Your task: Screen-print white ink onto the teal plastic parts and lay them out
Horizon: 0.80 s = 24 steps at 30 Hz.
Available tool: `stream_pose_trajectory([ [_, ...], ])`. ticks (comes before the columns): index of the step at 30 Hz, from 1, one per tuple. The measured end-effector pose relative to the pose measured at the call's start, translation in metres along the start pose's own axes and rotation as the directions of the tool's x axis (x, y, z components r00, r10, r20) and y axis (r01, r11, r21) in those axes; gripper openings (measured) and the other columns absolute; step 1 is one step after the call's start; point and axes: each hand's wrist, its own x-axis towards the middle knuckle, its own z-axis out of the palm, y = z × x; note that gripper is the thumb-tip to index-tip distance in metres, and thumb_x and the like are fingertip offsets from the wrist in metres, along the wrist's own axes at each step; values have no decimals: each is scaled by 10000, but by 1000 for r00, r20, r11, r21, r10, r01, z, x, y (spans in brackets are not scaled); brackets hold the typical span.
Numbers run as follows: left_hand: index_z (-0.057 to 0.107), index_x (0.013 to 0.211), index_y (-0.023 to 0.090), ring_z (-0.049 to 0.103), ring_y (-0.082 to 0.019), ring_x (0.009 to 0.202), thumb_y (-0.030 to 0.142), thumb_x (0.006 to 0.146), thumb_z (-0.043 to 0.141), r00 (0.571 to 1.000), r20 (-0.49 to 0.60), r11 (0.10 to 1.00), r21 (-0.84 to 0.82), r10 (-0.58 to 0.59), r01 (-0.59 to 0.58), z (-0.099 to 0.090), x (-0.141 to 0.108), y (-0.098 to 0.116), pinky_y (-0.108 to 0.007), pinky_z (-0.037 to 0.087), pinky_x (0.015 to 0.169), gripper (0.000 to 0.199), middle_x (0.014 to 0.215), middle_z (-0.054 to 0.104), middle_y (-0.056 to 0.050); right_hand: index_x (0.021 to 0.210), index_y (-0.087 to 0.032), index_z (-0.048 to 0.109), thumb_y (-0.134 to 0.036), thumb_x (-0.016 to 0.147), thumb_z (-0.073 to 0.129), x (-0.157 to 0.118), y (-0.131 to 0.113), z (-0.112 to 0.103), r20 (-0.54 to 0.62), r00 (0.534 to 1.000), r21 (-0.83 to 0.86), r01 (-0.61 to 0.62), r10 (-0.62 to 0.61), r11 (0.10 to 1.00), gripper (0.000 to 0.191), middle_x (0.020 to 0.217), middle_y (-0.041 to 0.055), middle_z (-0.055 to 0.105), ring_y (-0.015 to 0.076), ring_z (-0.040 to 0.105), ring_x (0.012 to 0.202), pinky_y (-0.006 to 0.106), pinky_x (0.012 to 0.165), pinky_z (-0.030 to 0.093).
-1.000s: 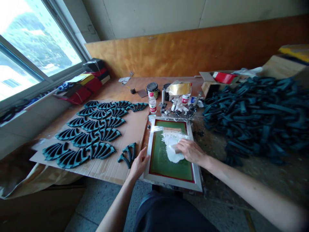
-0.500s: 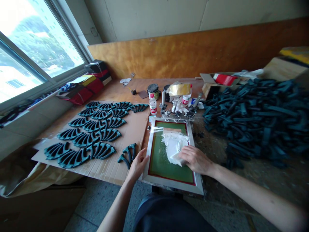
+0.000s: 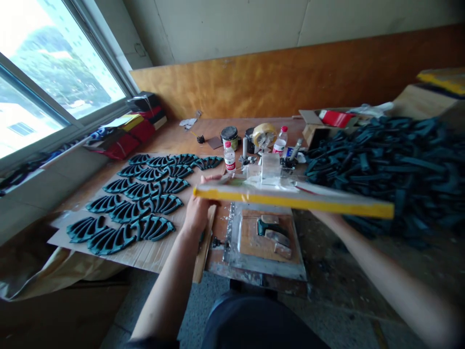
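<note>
The screen frame (image 3: pixel 290 199) is tilted up, its yellow-taped front edge facing me. My left hand (image 3: pixel 199 208) is closed around the frame's left side. Behind the raised edge, my right hand is mostly hidden; only the wrist (image 3: pixel 323 215) shows below it, so its fingers cannot be made out. On the frame's upper side stands a whitish block (image 3: pixel 271 167) amid white paste. Beneath, a base plate (image 3: pixel 269 269) bears a wooden board (image 3: pixel 250 242) with a dark green curved part (image 3: pixel 269 227) lying on it.
Rows of dark green fan-shaped parts (image 3: pixel 112 233) lie on cardboard (image 3: pixel 156 257) at left. A large heap of similar parts (image 3: pixel 399 169) fills the right. Bottles (image 3: pixel 229 157), a jar (image 3: pixel 229 135) and a tape roll (image 3: pixel 264 134) stand behind the frame.
The frame has swung up from lying flat, uncovering the base plate and the part on it. My left hand has risen with its side. The right hand has gone behind the frame.
</note>
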Motion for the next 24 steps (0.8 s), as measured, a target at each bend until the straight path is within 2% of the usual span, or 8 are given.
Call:
stream_pose_trajectory([
  [6, 568, 1082, 201, 663, -164, 813, 650, 859, 411, 990, -103, 994, -51, 96, -101, 25, 20, 3, -226, 499, 595, 526, 914, 706, -67, 802, -179, 581, -381, 863, 605, -72, -30, 64, 269, 957, -202, 164, -106, 966, 213, 879, 93, 634, 247, 608, 876, 338, 737, 472],
  [9, 593, 1058, 165, 675, -184, 716, 677, 794, 503, 956, 6, 955, -37, -293, 294, 33, -28, -51, -231, 481, 520, 583, 900, 723, -110, 838, -180, 557, -287, 920, 524, -85, -68, 66, 260, 963, -217, -8, 65, 976, 139, 795, 81, 629, 222, 619, 779, 308, 674, 465],
  [11, 620, 1067, 147, 695, -249, 806, 697, 741, 560, 746, 196, 766, 55, -637, 640, 39, -69, -92, -258, 496, 516, 643, 992, 717, -165, 877, -184, 555, -294, 934, 491, -94, -99, 62, 190, 980, -131, -28, 53, 991, 139, 803, 81, 625, 227, 612, 792, 323, 697, 474],
  [13, 623, 1059, 160, 691, -254, 878, 695, 750, 552, 706, 167, 709, -53, -688, 704, 40, -102, -123, -274, 522, 572, 621, 1036, 710, -154, 921, -199, 565, -252, 924, 482, -102, -122, 58, 174, 969, 29, 173, -175, 985, 98, 867, 74, 629, 225, 597, 866, 338, 771, 481],
  [15, 617, 1046, 166, 692, -236, 877, 652, 764, 576, 742, 55, 727, -161, -669, 668, 27, -118, -140, -267, 526, 582, 563, 1027, 714, -131, 994, -234, 584, -163, 907, 449, -106, -119, 50, 200, 893, 212, 363, -403, 908, 176, 930, 39, 639, 195, 586, 925, 322, 833, 478],
  [17, 608, 1032, 164, 702, -217, 829, 594, 785, 593, 760, -111, 766, -163, -641, 622, -5, -118, -149, -248, 519, 549, 497, 1015, 721, -121, 1070, -261, 597, -79, 875, 381, -105, -79, 36, 171, 901, 257, 350, -399, 901, 343, 1003, 21, 645, 173, 583, 973, 315, 867, 477],
  [20, 592, 991, 148, 713, -201, 732, 547, 852, 519, 696, -393, 772, -59, -601, 633, -76, -109, -158, -256, 534, 539, 429, 983, 728, -129, 1019, -232, 658, -36, 755, 338, -104, 38, 8, -4, 998, 25, 63, -63, 998, 459, 1042, 73, 643, 221, 596, 991, 391, 873, 490],
  [24, 599, 916, 120, 708, -247, 606, 534, 915, 330, 634, -571, 609, 271, -522, 746, -144, -106, -168, -323, 549, 528, 494, 740, 717, -152, 772, -274, 728, -131, 628, 446, -115, 189, -3, 37, 999, -57, 2, 1, 998, 347, 964, 114, 684, 270, 649, 789, 421, 677, 523],
])
